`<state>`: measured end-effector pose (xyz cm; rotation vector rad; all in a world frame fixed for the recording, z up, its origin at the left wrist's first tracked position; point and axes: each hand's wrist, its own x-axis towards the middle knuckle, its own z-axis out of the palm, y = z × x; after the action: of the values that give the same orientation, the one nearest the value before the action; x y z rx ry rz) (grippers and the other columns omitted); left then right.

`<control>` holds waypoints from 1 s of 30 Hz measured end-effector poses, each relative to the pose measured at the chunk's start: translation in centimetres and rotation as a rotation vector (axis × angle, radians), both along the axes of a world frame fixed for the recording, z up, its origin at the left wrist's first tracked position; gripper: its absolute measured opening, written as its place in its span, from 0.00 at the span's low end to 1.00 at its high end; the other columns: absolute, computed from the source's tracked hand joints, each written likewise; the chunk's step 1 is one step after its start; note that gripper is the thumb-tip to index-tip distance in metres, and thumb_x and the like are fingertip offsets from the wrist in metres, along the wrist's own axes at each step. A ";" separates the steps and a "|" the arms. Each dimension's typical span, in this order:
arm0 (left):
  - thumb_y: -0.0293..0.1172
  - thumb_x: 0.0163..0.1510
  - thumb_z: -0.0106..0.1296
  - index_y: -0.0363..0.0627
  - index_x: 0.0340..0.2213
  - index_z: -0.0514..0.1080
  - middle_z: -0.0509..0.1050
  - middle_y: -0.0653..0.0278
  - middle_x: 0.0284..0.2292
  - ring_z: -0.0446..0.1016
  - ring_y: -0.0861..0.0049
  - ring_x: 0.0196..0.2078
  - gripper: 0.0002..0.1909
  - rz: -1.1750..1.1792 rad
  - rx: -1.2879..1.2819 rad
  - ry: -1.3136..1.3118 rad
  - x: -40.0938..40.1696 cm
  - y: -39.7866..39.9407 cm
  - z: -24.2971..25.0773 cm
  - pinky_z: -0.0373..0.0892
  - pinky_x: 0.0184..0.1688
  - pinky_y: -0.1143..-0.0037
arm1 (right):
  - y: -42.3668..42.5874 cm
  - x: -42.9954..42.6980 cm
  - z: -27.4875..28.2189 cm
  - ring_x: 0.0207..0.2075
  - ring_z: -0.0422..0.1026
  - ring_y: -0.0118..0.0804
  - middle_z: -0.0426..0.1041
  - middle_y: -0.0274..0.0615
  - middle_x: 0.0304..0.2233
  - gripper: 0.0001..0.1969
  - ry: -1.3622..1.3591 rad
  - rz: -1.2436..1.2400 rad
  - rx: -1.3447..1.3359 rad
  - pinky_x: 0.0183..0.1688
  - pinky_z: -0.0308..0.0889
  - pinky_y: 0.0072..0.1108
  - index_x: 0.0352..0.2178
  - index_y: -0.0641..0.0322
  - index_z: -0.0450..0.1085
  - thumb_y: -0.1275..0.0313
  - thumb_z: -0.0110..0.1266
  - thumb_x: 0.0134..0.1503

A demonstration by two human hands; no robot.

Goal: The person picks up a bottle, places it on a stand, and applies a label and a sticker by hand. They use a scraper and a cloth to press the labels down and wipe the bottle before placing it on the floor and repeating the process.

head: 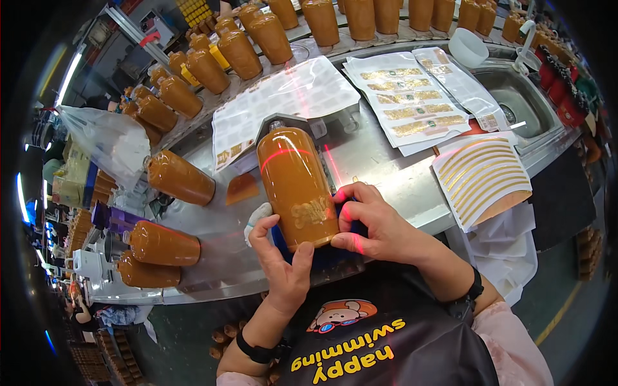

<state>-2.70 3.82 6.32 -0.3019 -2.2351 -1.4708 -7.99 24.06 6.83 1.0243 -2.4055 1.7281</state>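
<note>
A glazed brown bottle (295, 178) lies tilted in front of me, its neck end in a dark angular holder (275, 119) and its base towards me. Raised gold decals (311, 213) sit on its lower side, and a thin gold band (318, 242) rings the base edge. My left hand (285, 270) grips the base, thumb on the bottom edge and a finger along the side. The fingertips of my right hand (381, 227) press the opposite side and base edge. Red laser lines cross the bottle and my right hand. Blue material shows beneath the bottle.
Several brown bottles (181, 177) stand or lie to the left, with more on the curved conveyor (309, 46) behind. Decal sheets (410, 96) and a gold-striped sheet (483, 181) lie right of the bottle. Beyond them is a steel sink (531, 103). A white sponge or cloth (258, 222) touches the bottle's left.
</note>
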 end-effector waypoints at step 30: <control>0.32 0.46 0.58 0.55 0.37 0.66 0.67 0.57 0.41 0.65 0.59 0.48 0.16 0.034 -0.655 0.482 2.1 -2.2 -1.4 0.46 0.59 0.51 | 2.3 1.0 0.9 0.39 0.74 0.30 0.75 0.47 0.36 0.23 -0.360 -0.213 -0.348 0.42 0.68 0.22 0.54 0.67 0.56 0.75 0.47 0.57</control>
<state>-0.57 1.62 4.90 -0.7260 -2.2145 -0.5184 -6.99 26.35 7.78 0.4309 -2.1612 2.2914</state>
